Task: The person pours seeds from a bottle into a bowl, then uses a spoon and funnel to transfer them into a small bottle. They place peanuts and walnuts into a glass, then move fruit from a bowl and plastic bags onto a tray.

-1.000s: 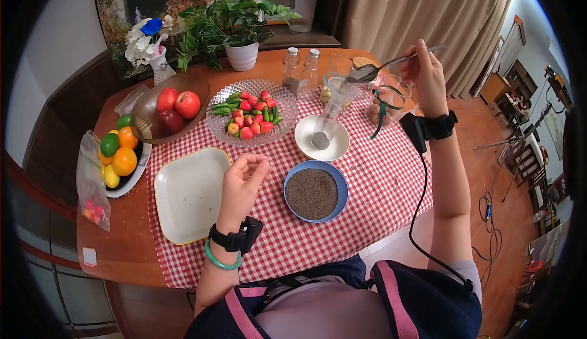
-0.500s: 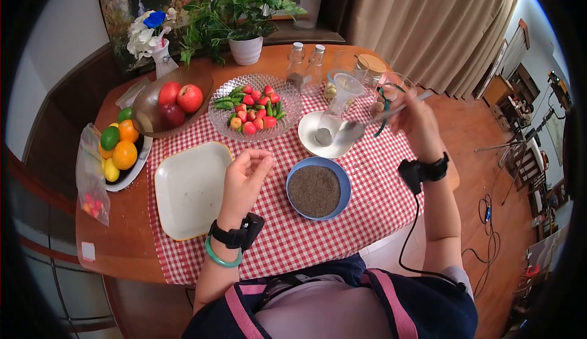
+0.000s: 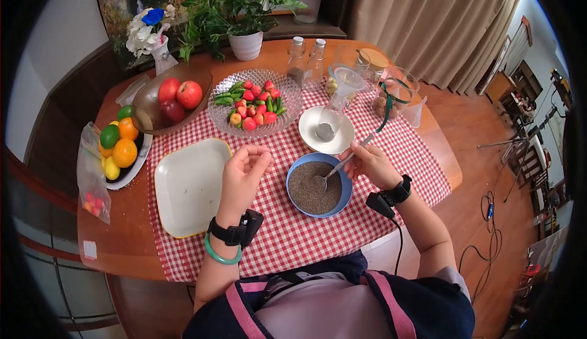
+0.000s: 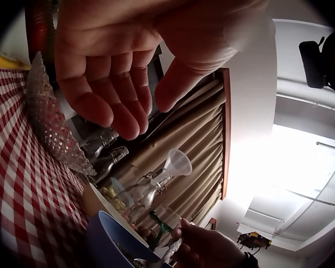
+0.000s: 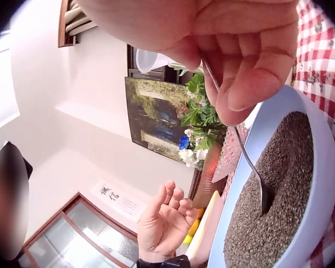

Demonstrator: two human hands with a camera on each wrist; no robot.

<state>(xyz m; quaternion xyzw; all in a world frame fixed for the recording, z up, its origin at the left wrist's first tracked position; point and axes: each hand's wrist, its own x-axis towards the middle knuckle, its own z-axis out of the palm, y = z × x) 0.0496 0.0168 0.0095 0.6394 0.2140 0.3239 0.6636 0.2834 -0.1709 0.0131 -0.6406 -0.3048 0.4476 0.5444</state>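
Note:
My right hand (image 3: pixel 374 166) pinches a metal spoon (image 3: pixel 339 164) by its handle. The spoon's tip is sunk into dark, fine seed-like grains (image 5: pixel 287 151) that fill a blue bowl (image 3: pixel 347 187). My left hand (image 3: pixel 241 177) holds nothing; it hovers near the right edge of a cream tray (image 3: pixel 189 180), fingers loosely bent. Behind the blue bowl stands a white bowl (image 3: pixel 343 144). In it a glass bottle (image 3: pixel 333 117) is upright, some grains at its bottom and a clear funnel (image 3: pixel 350 79) in its neck.
A glass plate of strawberries and small green peppers (image 3: pixel 287 130) sits behind the tray. Two stoppered bottles (image 3: pixel 314 63) and a jar with a green ribbon (image 3: pixel 400 97) stand at the back right. Apples (image 3: pixel 189 94) and oranges (image 3: pixel 125 153) are at the left.
My right hand has come down and left from above the jars, bringing the spoon past the funnel into the grains in the blue bowl. The left hand has barely moved.

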